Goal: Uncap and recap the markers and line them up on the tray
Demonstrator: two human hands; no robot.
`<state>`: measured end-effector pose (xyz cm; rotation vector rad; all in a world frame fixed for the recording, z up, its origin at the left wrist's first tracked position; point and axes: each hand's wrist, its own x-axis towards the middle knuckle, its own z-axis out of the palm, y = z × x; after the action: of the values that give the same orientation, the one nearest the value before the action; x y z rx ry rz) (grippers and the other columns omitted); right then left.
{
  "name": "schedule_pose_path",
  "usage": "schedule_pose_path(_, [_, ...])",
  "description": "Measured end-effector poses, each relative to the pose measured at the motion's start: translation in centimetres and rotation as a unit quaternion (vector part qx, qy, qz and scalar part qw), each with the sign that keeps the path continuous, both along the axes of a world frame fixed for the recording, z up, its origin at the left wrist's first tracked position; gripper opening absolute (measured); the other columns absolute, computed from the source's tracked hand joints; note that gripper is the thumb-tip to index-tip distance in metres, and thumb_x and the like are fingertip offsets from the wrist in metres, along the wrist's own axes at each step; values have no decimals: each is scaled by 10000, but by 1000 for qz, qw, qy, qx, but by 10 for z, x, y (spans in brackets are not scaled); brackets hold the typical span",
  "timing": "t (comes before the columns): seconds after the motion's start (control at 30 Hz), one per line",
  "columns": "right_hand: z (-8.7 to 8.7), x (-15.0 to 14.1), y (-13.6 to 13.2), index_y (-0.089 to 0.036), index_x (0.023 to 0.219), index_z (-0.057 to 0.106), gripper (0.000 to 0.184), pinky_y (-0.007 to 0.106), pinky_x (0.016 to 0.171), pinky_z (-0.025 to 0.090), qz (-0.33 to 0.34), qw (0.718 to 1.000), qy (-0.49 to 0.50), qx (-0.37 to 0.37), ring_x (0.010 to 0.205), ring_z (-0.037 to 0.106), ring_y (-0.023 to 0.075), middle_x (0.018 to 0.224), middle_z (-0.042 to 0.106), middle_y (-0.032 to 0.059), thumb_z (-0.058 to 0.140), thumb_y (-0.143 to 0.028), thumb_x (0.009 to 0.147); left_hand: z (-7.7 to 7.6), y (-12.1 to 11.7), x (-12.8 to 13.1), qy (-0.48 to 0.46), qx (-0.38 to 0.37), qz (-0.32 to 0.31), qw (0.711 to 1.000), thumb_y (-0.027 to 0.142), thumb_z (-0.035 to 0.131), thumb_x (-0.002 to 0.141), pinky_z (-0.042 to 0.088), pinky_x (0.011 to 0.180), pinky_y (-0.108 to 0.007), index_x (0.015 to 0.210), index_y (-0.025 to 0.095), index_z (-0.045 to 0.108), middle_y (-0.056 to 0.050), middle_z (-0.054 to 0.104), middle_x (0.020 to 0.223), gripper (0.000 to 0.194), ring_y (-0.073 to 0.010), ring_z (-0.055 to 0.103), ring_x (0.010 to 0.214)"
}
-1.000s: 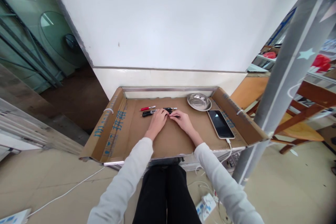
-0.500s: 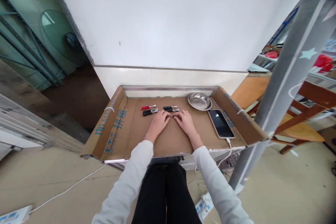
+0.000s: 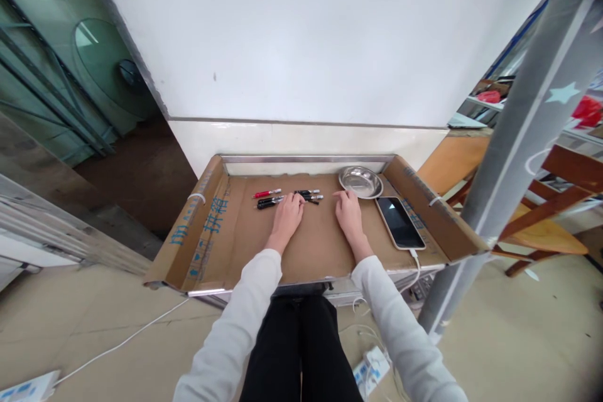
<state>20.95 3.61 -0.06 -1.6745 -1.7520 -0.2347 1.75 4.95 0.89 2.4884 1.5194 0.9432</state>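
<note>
My left hand is closed at the middle of the cardboard, its fingers around a black pen whose dark end juts out to the right. To its left lie black pens, partly hidden by the fingers, with a red pen just behind them. More black pens rest beyond the left fingertips. Apart from these, my right hand hovers over or rests on the cardboard near the metal dish, one finger pointing left and nothing visible in it.
A shiny metal dish stands at the back right of the cardboard-lined tray. A phone with a white cable lies at the right, near the raised cardboard side. A grey post rises just outside the right edge.
My right hand has moved right, away from the left hand and closer to the dish. My left hand has shifted slightly, and a dark pen end now shows past its fingers.
</note>
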Motion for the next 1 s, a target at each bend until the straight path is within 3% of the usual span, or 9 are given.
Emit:
schedule_pose_path(0.17, [5,20,9,-145,996,592,324,312,812,413,13,998,-45,-34,915,525,215,961,551,120,317,-79,838,-2,-2,-1,3,9,-28,1000,142,422,866,419,858,-320,1014,194,530,-51,527,943,190,-176,517,901])
schedule_pose_path(0.33, [3,17,10,-150,919,604,293,311,820,405,20,995,-73,-62,900,524,213,925,585,110,329,-77,846,-2,-1,0,7,7,-30,1000,159,412,874,420,871,-331,960,189,551,-55,536,932,167,-189,513,919])
schedule_pose_path(0.53, [-1,14,5,-149,920,603,271,333,824,393,22,997,-64,-40,898,522,218,919,603,106,351,-94,838,-2,-10,-4,-23,4,-21,1000,137,400,861,420,866,-343,955,187,538,-59,546,938,174,-195,513,915])
schedule_pose_path(0.6, [-2,14,5,-140,959,599,301,341,827,392,2,997,-71,-32,910,525,223,946,604,118,339,-73,823,-2,-16,-10,-30,9,12,999,144,421,848,420,864,-357,976,184,539,-78,542,980,179,-214,508,941])
schedule_pose_path(0.8, [-8,13,6,-123,1009,590,326,341,853,395,-28,996,-83,-31,940,532,226,1004,604,145,339,-64,810,2,-28,-30,-64,-14,220,973,128,458,797,395,859,-462,1162,182,464,-143,494,1176,369,-294,456,1060])
schedule_pose_path(1.0, [-5,12,4,-146,978,583,318,327,848,401,10,997,-56,-50,934,531,212,966,612,119,323,-66,815,3,-45,-35,-42,-25,255,966,174,467,807,391,839,-471,1135,188,487,-142,496,1148,329,-305,434,1050])
